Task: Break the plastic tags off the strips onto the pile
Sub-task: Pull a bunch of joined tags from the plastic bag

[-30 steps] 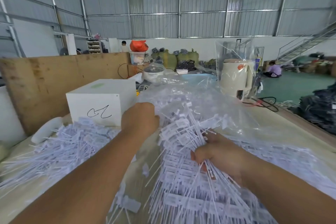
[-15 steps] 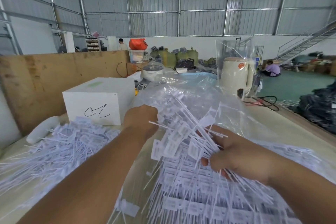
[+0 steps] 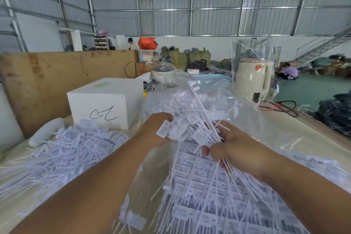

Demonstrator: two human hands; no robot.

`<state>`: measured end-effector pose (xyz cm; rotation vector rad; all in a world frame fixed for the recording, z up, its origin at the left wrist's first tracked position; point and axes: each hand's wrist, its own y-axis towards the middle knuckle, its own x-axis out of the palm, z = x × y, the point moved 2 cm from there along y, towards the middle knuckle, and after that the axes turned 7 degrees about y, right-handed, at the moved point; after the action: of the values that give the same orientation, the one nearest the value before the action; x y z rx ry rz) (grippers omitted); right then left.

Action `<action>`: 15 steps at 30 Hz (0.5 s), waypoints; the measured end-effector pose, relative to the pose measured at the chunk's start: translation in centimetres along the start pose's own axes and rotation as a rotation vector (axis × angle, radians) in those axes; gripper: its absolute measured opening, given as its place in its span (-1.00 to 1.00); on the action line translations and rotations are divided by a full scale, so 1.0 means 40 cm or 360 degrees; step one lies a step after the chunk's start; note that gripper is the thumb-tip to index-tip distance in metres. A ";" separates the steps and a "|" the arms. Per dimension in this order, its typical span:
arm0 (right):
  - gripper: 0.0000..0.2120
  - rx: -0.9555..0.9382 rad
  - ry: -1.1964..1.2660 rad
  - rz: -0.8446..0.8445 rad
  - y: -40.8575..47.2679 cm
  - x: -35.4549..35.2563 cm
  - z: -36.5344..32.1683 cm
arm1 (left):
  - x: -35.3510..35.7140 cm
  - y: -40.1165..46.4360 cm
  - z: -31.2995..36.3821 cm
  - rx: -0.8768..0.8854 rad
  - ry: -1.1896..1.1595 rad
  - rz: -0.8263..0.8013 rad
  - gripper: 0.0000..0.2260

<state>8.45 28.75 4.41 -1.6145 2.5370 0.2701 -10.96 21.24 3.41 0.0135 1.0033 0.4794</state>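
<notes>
A fanned bunch of white plastic tag strips is held up over the table's middle. My right hand grips the thin tails of the bunch at its lower end. My left hand holds the tag heads at the bunch's left side, a labelled tag sticking out by its fingers. A loose pile of broken-off white tags spreads over the table at the left. Many more tag strips lie below the hands, partly inside a clear plastic bag.
A white box with a black scribble stands behind the pile. A plywood board walls the left back. A cream kettle-like appliance and black cable sit at the right back. People work in the hall beyond.
The right hand has lifted the bunch of strips higher and toward the left hand. The left hand, earlier a fist beside the bunch, now holds the tag heads.
</notes>
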 end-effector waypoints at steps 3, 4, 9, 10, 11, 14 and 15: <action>-0.51 0.0067 -0.0086 -0.0035 -0.005 -0.008 0.019 | -0.043 0.008 -0.053 -0.0379 -0.0200 0.0217 -0.79; -0.52 0.0071 -0.0133 -0.0077 -0.011 -0.010 0.022 | -0.055 0.004 -0.051 -0.0497 -0.0376 0.0258 -0.78; -0.56 0.0151 -0.0458 -0.0333 -0.031 -0.005 0.017 | -0.092 0.004 -0.022 -0.0569 -0.0477 0.0414 -0.82; -0.55 0.0181 -0.0526 -0.0361 -0.029 0.000 0.015 | -0.094 0.004 -0.003 -0.0511 -0.0450 0.0447 -0.87; -0.57 0.0211 -0.0586 -0.0381 -0.026 0.006 0.013 | -0.097 0.006 0.015 -0.0417 -0.0442 0.0473 -0.90; -0.64 0.0298 -0.0626 -0.0330 -0.011 0.020 0.012 | -0.125 0.000 0.057 -0.0280 -0.0425 0.0535 -0.92; -0.63 0.0324 -0.0608 -0.0261 -0.005 0.018 0.013 | -0.140 -0.005 0.064 -0.0222 -0.0439 0.0589 -0.95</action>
<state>8.33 28.13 3.74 -1.5145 2.0662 0.2641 -11.29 19.38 9.27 0.1389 0.6946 0.8614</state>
